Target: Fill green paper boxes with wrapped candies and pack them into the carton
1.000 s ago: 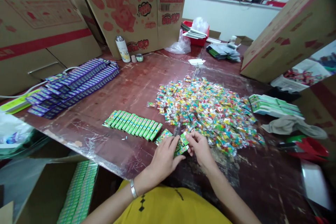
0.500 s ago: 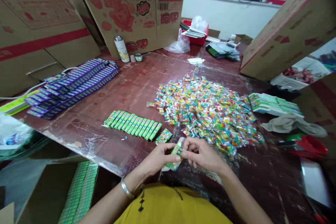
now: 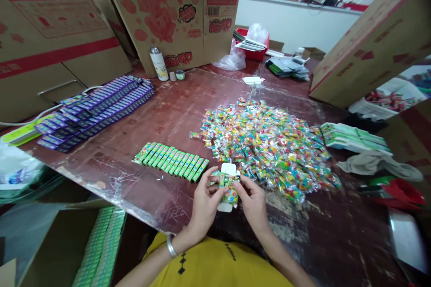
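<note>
Near the table's front edge, my left hand and my right hand both grip a small green printed carton, one from each side. White flaps stick out at its top and bottom ends. Just beyond it spreads a large heap of small clear candy packets with bright pieces inside. A row of filled-looking green cartons leans to the left of my hands. Part of the carton is covered by my fingers.
Stacks of purple cartons lie at the left, near a white flask. Flat green cartons and a grey cloth are at the right. Below the edge, a cardboard box holds green cartons. Tall boxes stand behind.
My hands have turned the carton more upright, and its white flaps now stand out at both ends. Another green carton lay beside the row's end earlier; that spot is now behind my left hand.
</note>
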Demonstrator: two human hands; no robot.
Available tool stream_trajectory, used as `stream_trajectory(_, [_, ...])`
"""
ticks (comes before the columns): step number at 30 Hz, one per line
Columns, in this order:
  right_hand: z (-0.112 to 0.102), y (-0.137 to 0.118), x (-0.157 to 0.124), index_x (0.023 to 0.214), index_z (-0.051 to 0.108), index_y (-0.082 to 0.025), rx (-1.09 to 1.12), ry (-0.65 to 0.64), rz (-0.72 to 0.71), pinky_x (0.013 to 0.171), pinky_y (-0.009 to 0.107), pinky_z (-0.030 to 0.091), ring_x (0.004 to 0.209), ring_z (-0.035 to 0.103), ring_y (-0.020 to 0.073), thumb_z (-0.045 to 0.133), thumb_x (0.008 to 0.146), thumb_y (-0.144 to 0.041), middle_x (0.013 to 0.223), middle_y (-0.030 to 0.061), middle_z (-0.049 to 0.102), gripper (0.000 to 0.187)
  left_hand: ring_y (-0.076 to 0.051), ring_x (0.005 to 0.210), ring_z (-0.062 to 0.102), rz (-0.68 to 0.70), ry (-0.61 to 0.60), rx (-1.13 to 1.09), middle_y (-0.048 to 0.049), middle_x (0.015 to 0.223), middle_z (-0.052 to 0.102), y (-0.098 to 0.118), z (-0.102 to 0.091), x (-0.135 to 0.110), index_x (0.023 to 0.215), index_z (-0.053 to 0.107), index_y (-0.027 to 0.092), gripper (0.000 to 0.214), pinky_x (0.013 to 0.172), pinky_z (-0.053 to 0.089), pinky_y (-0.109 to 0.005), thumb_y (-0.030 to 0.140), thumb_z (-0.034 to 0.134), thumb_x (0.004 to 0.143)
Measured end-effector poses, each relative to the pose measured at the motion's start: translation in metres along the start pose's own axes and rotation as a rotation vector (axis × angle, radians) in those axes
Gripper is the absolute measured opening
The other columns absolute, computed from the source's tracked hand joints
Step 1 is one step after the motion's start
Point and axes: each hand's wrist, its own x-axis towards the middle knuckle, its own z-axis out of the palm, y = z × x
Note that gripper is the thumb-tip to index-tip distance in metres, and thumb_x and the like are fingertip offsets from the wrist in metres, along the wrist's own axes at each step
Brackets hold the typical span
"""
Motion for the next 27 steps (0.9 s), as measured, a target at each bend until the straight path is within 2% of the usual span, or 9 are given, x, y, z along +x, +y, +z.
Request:
stream_trajectory(2, [0.001,0.001,0.001,0.117,0.062,-0.019,0.029,0.040,-0.020,0.069,0.029,0.049,0.076,0.059,0.0192,0.061,0.087,-0.037,0.090,0.0042,0.066,0.035,-0.014,0.082,0.063,0.023,-0.070,0.040,-0.0060,0.115,0.059,0.002,-0.002,-0.001,0.135,0.045,0.026,0.056,0.073,0.052,-0.025,0.029,0.065,0.082])
stream_trajectory(4, [0.003,0.003,0.001,0.125,0.059,-0.020,0.009,0.075,-0.069,0.077,0.032,0.050,0.085,0.062,0.0208,0.061,0.087,-0.036,0.103,0.0068,0.066,0.041,-0.016,0.091,0.062,0.042,-0.178,0.081,-0.0077,0.123,0.057,0.006,-0.005,0.000,0.134,0.047,0.025,0.052,0.079,0.051,-0.027,0.027,0.062,0.085])
stream_trajectory(7, [0.003,0.007,-0.002,0.113,0.065,-0.021,-0.065,0.092,-0.151,0.080,0.034,0.049,0.088,0.062,0.0216,0.059,0.089,-0.033,0.103,0.0071,0.067,0.028,-0.017,0.092,0.061,0.032,-0.302,0.069,-0.0065,0.120,0.059,0.012,-0.009,0.004,0.128,0.053,0.023,0.047,0.081,0.050,-0.027,0.023,0.064,0.083])
stream_trajectory(11, [-0.003,0.007,-0.002,0.084,0.066,-0.021,-0.132,0.065,-0.237,0.074,0.032,0.047,0.078,0.060,0.0202,0.056,0.091,-0.031,0.081,0.0034,0.064,0.016,-0.015,0.085,0.060,-0.010,-0.396,0.007,-0.0026,0.102,0.062,0.014,-0.012,0.005,0.111,0.058,0.020,0.035,0.074,0.047,-0.024,0.014,0.065,0.077])
stream_trajectory(14, [-0.009,0.005,0.001,0.074,0.063,-0.021,-0.148,0.022,-0.268,0.077,0.034,0.047,0.087,0.060,0.0223,0.058,0.090,-0.029,0.090,0.0059,0.063,0.019,-0.014,0.081,0.059,-0.041,-0.413,0.000,-0.0028,0.101,0.061,0.012,-0.011,0.003,0.110,0.057,0.019,0.035,0.070,0.046,-0.023,0.011,0.063,0.076])
stream_trajectory(17, [-0.013,0.003,0.005,0.085,0.062,-0.021,-0.026,-0.030,-0.205,0.080,0.035,0.049,0.096,0.060,0.0240,0.061,0.088,-0.029,0.103,0.0079,0.063,0.008,-0.013,0.081,0.058,-0.029,-0.375,-0.050,-0.0028,0.102,0.059,0.009,-0.008,0.001,0.109,0.055,0.020,0.035,0.070,0.046,-0.022,0.010,0.062,0.077])
stream_trajectory(20, [-0.014,-0.002,0.010,0.095,0.058,-0.023,0.136,-0.057,-0.120,0.076,0.033,0.050,0.085,0.062,0.0213,0.066,0.085,-0.029,0.090,0.0037,0.065,0.014,-0.013,0.087,0.057,-0.008,-0.297,-0.087,-0.0014,0.101,0.055,0.007,-0.006,0.001,0.104,0.050,0.021,0.035,0.072,0.046,-0.022,0.008,0.064,0.074])
stream_trajectory(24, [-0.016,-0.011,0.018,0.076,0.059,-0.021,0.131,-0.198,-0.064,0.070,0.029,0.047,0.076,0.059,0.0184,0.068,0.083,-0.032,0.079,0.0013,0.061,0.017,-0.012,0.085,0.057,0.000,-0.279,-0.028,0.0000,0.098,0.053,0.008,-0.006,-0.001,0.101,0.047,0.022,0.034,0.071,0.046,-0.021,0.006,0.062,0.075])
stream_trajectory(27, [-0.020,-0.016,0.025,0.079,0.063,-0.020,0.095,-0.266,0.040,0.067,0.028,0.046,0.073,0.058,0.0179,0.073,0.078,-0.034,0.077,0.0007,0.062,0.018,-0.012,0.085,0.057,0.039,-0.290,0.044,0.0001,0.097,0.052,0.011,-0.009,-0.002,0.101,0.047,0.021,0.031,0.073,0.047,-0.022,0.006,0.060,0.077])
